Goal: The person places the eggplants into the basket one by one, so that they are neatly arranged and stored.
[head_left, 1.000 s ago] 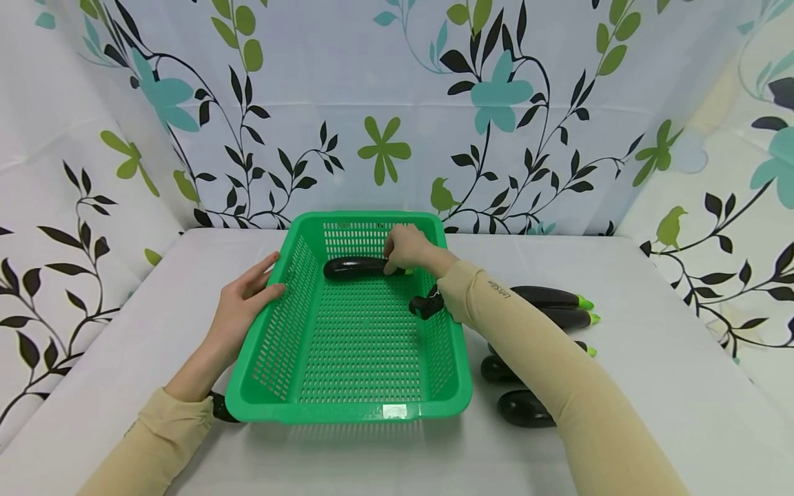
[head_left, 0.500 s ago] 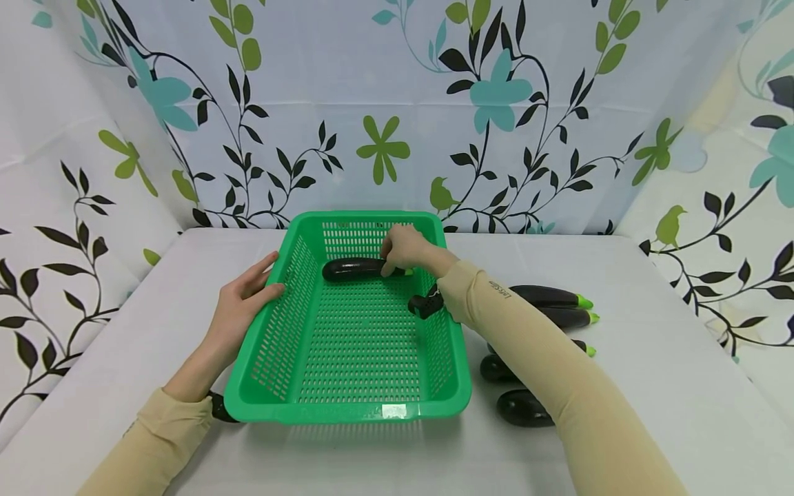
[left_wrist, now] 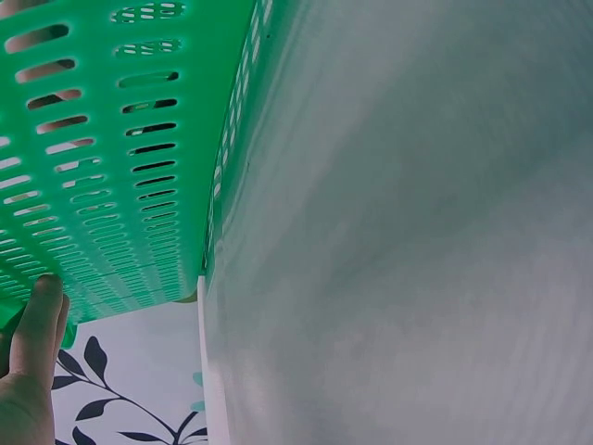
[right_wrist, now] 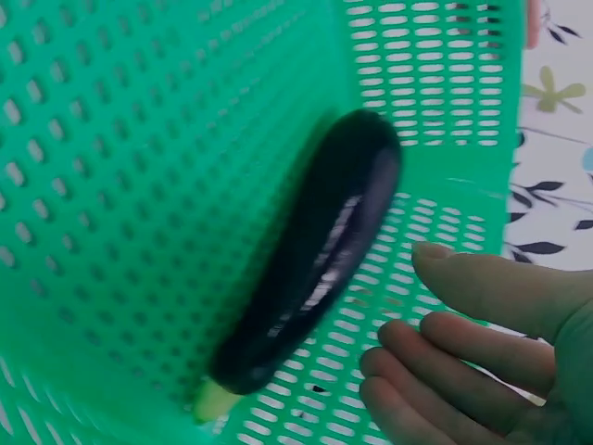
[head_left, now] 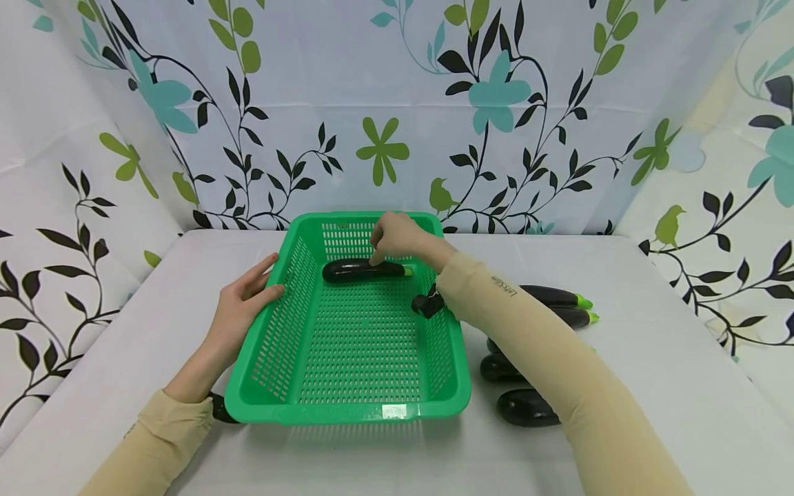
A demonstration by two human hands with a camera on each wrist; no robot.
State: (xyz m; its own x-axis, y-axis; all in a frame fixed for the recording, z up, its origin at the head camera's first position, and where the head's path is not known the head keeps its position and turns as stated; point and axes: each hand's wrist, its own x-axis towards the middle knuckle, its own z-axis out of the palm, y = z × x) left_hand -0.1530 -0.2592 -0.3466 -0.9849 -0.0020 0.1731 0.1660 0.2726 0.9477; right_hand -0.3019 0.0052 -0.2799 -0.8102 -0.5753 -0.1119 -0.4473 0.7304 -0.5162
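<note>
A dark purple eggplant (head_left: pixel 353 270) with a green stem end lies crosswise on the floor of the green plastic basket (head_left: pixel 349 413), near its back wall. My right hand (head_left: pixel 403 238) is just above and behind it; in the right wrist view the relaxed fingers (right_wrist: pixel 482 357) and thumb stand apart from the eggplant (right_wrist: pixel 310 250), with nothing between them. Along the basket's left side rests my left hand (head_left: pixel 242 296), thumb and straight fingers touching rim and outer wall. The left wrist view shows fingers (left_wrist: pixel 39 324) against the perforated wall.
Several more eggplants (head_left: pixel 527 408) lie on the white table (head_left: pixel 657 386) right of the basket, partly hidden by my right sleeve (head_left: pixel 533 337). A patterned curtain (head_left: pixel 298 89) hangs behind and at both sides. The basket's back edge is close to the table's far edge.
My right hand has let go of the eggplant's stem end and risen slightly back and to the left. Eggplant, basket and left hand stay in place.
</note>
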